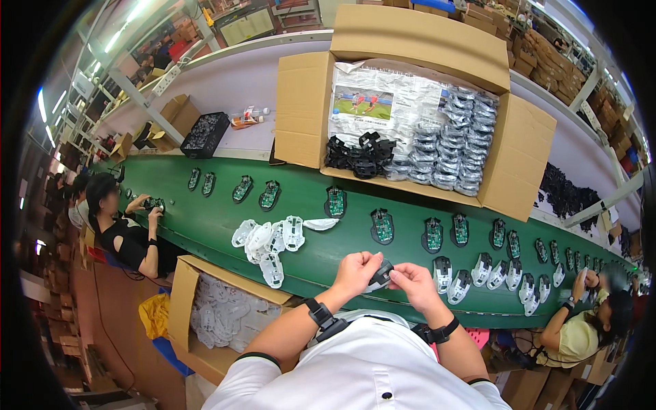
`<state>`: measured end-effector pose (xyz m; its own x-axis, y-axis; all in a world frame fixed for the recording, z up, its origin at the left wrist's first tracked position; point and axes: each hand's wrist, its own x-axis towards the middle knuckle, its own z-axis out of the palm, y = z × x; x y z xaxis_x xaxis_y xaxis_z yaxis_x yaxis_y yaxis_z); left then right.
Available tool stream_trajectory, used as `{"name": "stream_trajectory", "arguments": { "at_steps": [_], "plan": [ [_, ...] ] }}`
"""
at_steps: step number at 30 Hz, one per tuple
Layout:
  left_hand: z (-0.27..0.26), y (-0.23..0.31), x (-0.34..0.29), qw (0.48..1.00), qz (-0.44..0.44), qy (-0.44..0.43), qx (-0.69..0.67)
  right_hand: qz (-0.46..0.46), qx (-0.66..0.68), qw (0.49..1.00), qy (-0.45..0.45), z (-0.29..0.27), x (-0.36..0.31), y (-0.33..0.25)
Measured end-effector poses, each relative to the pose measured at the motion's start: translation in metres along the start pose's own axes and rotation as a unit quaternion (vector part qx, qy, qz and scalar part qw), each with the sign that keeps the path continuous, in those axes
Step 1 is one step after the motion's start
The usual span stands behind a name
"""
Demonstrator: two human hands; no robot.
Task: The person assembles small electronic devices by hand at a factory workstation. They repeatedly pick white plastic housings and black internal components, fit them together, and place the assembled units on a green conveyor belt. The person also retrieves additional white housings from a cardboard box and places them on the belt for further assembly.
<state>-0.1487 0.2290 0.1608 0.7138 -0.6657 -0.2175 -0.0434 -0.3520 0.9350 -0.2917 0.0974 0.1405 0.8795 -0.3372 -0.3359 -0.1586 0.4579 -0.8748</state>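
Observation:
Over the near edge of the green conveyor belt (307,255), my two hands hold a mouse top shell (382,274), dark on top with a pale edge below. My left hand (354,275) is closed on its left side, thumb on top. The fingers of my right hand (415,285) pinch its right side. To the left lies a loose pile of white plastic mouse shells (258,240). Beyond my hands, black mouse bases with green circuit boards (382,226) are spread along the belt. Several white-and-black mouse shells (459,287) lie to my right.
An open cardboard box (301,116) with wrapped parts and black pieces stands behind the belt. Another box (181,301) of white shells sits at my lower left. A black crate (205,134) stands far left. Co-workers sit at left (130,239) and right (581,335).

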Motion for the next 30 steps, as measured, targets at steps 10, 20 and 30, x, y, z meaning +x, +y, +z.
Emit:
{"name": "stream_trajectory", "arguments": {
  "at_steps": [10, 20, 30],
  "plan": [
    [-0.019, -0.056, 0.028, 0.911, 0.115, -0.015, 0.396, -0.032, -0.382, 0.907, 0.176, -0.078, 0.049, 0.051],
    [-0.206, -0.180, -0.008, 0.756, 0.100, 0.053, 0.645, -0.266, -0.628, 0.716, 0.150, -0.014, 0.093, -0.002],
    [-0.300, -0.198, 0.027, 0.797, 0.026, 0.209, 0.566, -0.241, -0.737, 0.614, 0.145, 0.039, 0.261, -0.092]
  ]
}}
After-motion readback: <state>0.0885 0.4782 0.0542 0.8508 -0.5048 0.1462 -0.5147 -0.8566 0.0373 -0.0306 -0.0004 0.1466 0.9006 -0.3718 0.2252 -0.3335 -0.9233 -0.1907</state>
